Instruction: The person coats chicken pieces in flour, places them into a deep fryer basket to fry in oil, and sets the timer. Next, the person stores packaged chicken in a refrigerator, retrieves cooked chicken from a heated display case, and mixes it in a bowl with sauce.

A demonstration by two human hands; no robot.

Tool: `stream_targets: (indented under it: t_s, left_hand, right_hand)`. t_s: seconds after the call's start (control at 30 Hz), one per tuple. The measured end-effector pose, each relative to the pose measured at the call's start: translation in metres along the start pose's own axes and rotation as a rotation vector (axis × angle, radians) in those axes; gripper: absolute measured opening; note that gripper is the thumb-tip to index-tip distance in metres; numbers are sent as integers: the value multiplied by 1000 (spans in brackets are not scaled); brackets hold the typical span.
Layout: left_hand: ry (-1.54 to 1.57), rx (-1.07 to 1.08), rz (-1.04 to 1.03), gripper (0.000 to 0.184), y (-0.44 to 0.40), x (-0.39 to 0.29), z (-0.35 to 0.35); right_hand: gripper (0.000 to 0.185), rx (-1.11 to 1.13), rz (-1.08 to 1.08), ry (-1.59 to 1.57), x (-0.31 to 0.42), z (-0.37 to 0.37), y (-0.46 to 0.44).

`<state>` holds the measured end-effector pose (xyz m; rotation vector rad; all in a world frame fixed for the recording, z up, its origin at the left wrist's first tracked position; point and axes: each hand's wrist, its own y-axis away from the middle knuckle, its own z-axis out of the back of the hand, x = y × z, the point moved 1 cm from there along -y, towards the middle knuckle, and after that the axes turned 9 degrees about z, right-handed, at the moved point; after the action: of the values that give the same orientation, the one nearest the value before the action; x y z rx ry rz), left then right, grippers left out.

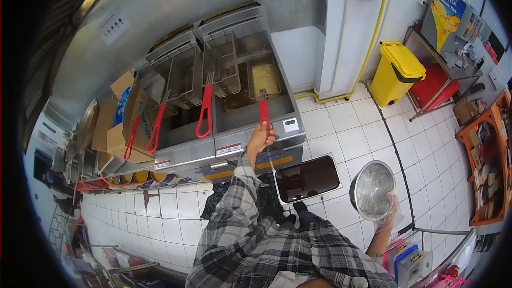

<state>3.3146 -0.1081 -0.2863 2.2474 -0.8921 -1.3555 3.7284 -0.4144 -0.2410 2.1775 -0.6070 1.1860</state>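
My left hand [260, 137] is closed around the red handle of a fryer basket [265, 77]. That basket sits low in the right-hand fryer vat, in brown oil, with pale yellow food showing inside it. Out to my right, over the floor, my right hand [393, 209] grips the rim of a steel mixing bowl [373, 189]. A clear plastic glove seems to cover this hand. Whitish residue coats the inside of the bowl. Beside the held basket, another fryer basket [221, 66] rests raised at the back of the vat, its red handle [205, 111] pointing toward me.
Further left, a basket [182, 77] hangs over the second vat, near an open cardboard box [120, 136]. A tray of dark liquid [308, 178] lies on the tiled floor by my feet, next to a black plastic bag [213, 201]. A yellow bin [393, 77] stands by the wall.
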Motion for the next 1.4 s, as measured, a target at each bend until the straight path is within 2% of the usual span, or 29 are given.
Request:
stream_targets:
  t_s: [0.13,0.3,0.33,0.37,0.43,0.5,0.6,0.67,0.8,0.83,0.9,0.97,1.03,1.07,1.17,1.27,1.4]
  left_hand:
    - [25,38,28,34,-16,-4,-17]
    - [-120,-12,-33,50,-14,1,-27]
    - [-152,-33,-27,55,2,6,-25]
    - [-228,-35,-14,68,21,10,-18]
    - [-271,-78,-60,71,60,33,4]
    - [-278,-118,-127,72,110,62,34]
    - [-224,-163,-24,71,219,106,75]
    - [-113,-214,-25,74,289,142,118]
    - [-82,-425,-121,74,445,185,182]
    - [-58,-466,-141,74,482,193,195]
    - [5,-562,-186,73,553,197,216]
    - [106,-653,-241,75,606,201,228]
    - [190,-686,-334,81,653,201,241]
    - [229,-702,-360,82,672,204,251]
    - [362,-746,-472,88,700,204,294]
    - [478,-911,-546,86,717,214,375]
    - [604,-1017,-620,80,766,207,478]
  right_hand:
    - [22,26,-66,-67,-20,-2,-12]
    - [25,270,-112,-46,-36,-43,-28]
    - [28,246,-114,2,-37,-58,-24]
    - [31,220,-120,56,-38,-72,-15]
    - [36,228,-153,91,-48,-85,-5]
    - [38,311,-229,56,-75,-103,-2]
    - [39,470,-370,120,-108,-154,33]
    - [41,650,-464,189,-147,-189,56]
    - [39,939,-636,228,-214,-282,190]
    - [37,975,-737,222,-232,-303,231]
    - [37,927,-820,339,-261,-346,323]
    - [34,940,-814,470,-284,-367,401]
    - [34,1039,-995,364,-303,-378,477]
    - [34,1091,-1086,298,-314,-385,512]
    - [29,1298,-1202,371,-356,-411,583]
    - [39,1275,-1047,548,-373,-449,672]
    - [44,1380,-1163,530,-486,-491,769]
